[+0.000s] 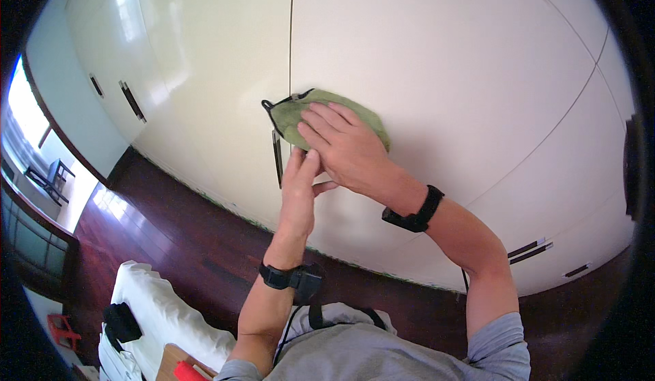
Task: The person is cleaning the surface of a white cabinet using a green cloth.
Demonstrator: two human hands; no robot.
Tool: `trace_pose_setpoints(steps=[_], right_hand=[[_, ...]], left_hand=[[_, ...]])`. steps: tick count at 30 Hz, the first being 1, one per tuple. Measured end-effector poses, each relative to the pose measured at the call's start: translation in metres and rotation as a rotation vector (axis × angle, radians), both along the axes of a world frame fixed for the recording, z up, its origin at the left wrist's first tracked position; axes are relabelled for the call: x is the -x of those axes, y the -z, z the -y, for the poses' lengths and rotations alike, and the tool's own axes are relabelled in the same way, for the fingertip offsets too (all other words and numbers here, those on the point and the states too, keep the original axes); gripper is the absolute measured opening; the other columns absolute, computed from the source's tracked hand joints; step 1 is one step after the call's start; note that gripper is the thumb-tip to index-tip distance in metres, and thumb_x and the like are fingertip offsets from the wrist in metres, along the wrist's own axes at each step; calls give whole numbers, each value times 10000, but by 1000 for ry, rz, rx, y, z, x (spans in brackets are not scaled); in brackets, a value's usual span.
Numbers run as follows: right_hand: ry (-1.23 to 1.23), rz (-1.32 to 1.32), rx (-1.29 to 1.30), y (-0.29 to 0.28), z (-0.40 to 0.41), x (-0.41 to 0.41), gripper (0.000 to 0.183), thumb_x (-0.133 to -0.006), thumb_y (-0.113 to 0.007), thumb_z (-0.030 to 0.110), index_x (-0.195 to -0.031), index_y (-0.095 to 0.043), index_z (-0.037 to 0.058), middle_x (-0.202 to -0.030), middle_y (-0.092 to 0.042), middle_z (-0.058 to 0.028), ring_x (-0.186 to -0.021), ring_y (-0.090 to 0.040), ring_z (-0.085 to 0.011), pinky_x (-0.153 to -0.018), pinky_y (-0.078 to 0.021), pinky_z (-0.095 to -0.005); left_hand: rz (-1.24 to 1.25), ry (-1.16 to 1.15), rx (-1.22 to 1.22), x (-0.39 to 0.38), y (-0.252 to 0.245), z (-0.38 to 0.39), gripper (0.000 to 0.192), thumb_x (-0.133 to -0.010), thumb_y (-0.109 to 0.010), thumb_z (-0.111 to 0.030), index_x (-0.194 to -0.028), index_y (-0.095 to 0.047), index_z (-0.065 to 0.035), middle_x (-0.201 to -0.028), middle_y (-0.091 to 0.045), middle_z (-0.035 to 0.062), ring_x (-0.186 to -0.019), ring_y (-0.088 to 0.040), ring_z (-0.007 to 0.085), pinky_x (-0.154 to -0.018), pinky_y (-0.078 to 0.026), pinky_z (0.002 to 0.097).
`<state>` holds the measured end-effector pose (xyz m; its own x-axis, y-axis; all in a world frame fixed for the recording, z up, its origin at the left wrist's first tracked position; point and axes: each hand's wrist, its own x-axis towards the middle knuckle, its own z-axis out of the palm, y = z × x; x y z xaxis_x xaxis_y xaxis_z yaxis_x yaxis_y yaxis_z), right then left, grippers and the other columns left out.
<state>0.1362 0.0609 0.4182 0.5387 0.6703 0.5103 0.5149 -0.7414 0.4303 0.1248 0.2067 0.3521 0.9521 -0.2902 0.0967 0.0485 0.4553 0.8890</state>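
A green cloth (358,114) with black edging and a small black loop lies folded against the glossy cream wardrobe doors (435,74), across the seam between two of them. My right hand (353,148) is laid over the cloth, fingers extended, pressing it to the door. Just below, my left hand (302,191) reaches up to the cloth's lower edge, close to my right hand. Some of its fingers are hidden, so whether it pinches the cloth cannot be seen. Left of it is a dark vertical door handle (277,159).
More handles (132,101) sit on the doors at left and lower right (532,250). Dark red wooden floor (204,258) runs along the wardrobe's base. A white-covered piece of furniture (153,299), with a black item (122,322) beside it, stands behind at lower left. A doorway (77,197) opens at far left.
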Motion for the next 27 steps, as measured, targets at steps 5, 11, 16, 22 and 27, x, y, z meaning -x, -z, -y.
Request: trace_pose_setpoints(steps=[5, 11, 16, 22, 27], right_hand=[[57, -85, -115, 29, 14, 30, 568, -892, -675, 211, -1389, -613, -56, -1500, -582, -222, -1465, -489, -356, -1255, -344, -496], [116, -231, -192, 116, 18, 40, 634, -887, -695, 198, -1464, -574, -38, -1575, -525, -203, -1509, -447, -363, -1239, -350, -523], [99, -352, -229, 187, 14, 41, 559, -928, -608, 109, -1456, -565, -67, -1599, -505, -214, -1525, -434, -357, -1279, -334, -490], [108, -471, -217, 259, 6, 32, 520, -928, -603, 124, -1414, -599, -60, -1566, -534, -216, -1516, -443, -360, -1268, -347, -503], [128, -569, -243, 300, -11, 23, 556, -894, -640, 104, -1429, -589, -40, -1567, -532, -198, -1508, -443, -373, -1261, -343, -508]], left_hand=[[7, 22, -28, 17, 22, 18, 531, -1108, -504, -435, -1513, -452, -96, -1352, -631, 98, -1214, -657, 218, -924, -608, 427], [-117, 52, -84, 15, 86, 24, 651, -1100, -530, -496, -1559, -397, -52, -1462, -568, 154, -1332, -589, 306, -964, -575, 470], [-373, 127, -97, 15, 141, 22, 735, -1091, -495, -589, -1597, -370, -70, -1532, -532, 184, -1399, -536, 338, -1061, -493, 526], [-626, 202, 82, 0, 241, 13, 672, -1070, -519, -618, -1581, -454, -187, -1508, -555, 102, -1372, -552, 253, -1030, -501, 433], [-783, 118, 308, -3, 289, 12, 622, -1045, -586, -610, -1503, -551, -191, -1432, -603, 95, -1332, -572, 248, -1049, -488, 421]])
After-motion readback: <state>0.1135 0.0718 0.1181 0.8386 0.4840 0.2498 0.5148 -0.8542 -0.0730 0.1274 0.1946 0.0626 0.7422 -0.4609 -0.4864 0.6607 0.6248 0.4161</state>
